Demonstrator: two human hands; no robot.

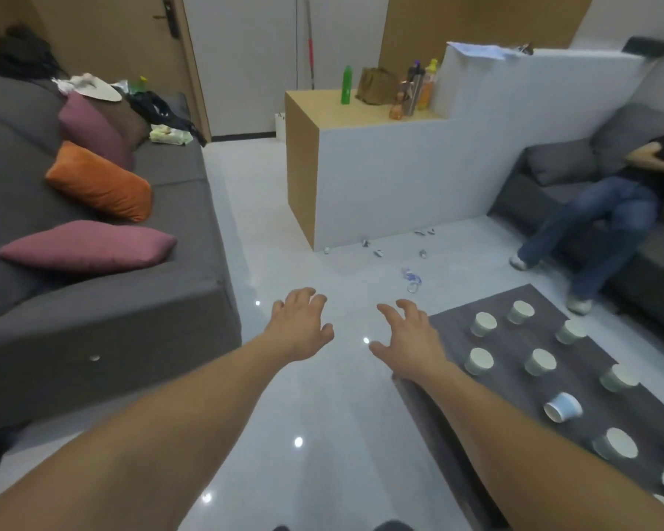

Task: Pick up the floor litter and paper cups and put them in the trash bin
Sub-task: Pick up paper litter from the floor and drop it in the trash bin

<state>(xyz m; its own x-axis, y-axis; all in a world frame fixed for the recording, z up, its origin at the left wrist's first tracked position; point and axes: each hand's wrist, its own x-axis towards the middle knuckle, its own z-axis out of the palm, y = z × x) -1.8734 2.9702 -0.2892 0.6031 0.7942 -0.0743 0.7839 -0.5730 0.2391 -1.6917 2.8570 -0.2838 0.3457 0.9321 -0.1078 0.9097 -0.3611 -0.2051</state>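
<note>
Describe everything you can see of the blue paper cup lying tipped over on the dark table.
The pale blue paper cup lies on its side on the dark grey low table. Its white-rimmed mouth is turned toward the table's near-left edge, and the inside is white and apparently empty. It looks intact, not crushed. It rests only on the tabletop, apart from the standing pale paper cups around it.

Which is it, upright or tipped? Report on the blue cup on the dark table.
Tipped. The blue cup lies on its side on the dark table, its open mouth showing at the left end.
</note>
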